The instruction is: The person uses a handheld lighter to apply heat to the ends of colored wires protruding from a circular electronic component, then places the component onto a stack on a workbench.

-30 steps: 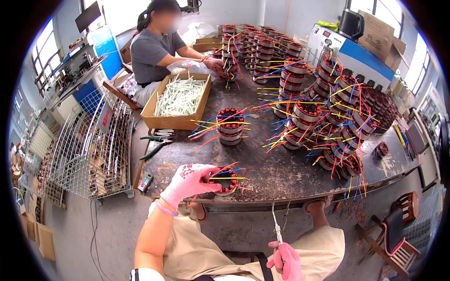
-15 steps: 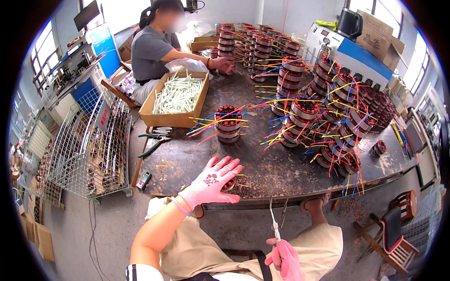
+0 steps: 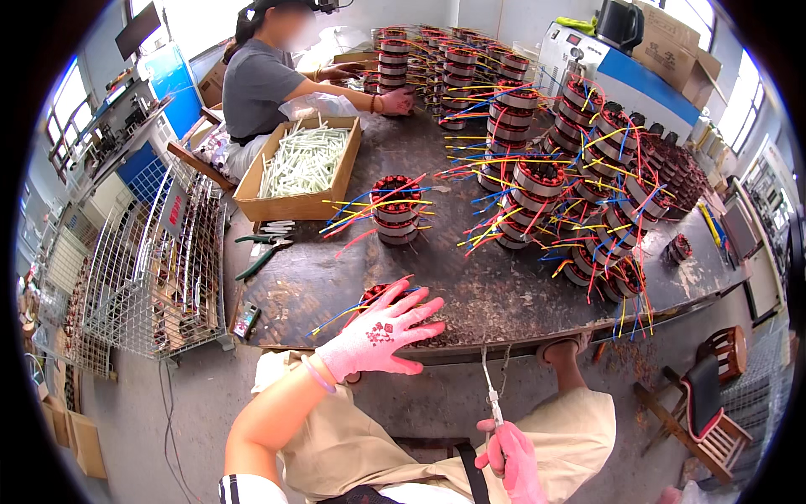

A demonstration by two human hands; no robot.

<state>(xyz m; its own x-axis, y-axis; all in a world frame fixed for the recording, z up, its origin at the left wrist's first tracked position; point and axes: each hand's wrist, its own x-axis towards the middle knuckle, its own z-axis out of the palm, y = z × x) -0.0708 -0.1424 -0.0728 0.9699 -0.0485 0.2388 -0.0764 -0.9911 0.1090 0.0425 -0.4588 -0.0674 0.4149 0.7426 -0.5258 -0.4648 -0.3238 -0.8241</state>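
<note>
My left hand (image 3: 382, 333), in a pink glove, lies spread over a motor stator (image 3: 374, 294) at the table's near edge. The hand hides most of that stator; some red winding and blue, yellow and red leads stick out. My right hand (image 3: 514, 462), also gloved in pink, is closed around a slim white tool (image 3: 495, 408) on a pale cord, low over my lap. The tool's exact kind is unclear. Just beyond the left hand stands a short stack of stators (image 3: 396, 210) with coloured leads.
Tall stator stacks (image 3: 537, 197) fill the table's right side, leads jutting out. A carton (image 3: 294, 207) of white tubes and green-handled pliers (image 3: 256, 262) lie left. A co-worker (image 3: 262, 92) reaches toward the far stacks. Wire cages (image 3: 155, 290) stand left, a wooden chair (image 3: 701, 420) right.
The view has shifted slightly. My left hand has moved a little right relative to the covered stator, exposing more of it. The co-worker's other hand now shows by the far stacks.
</note>
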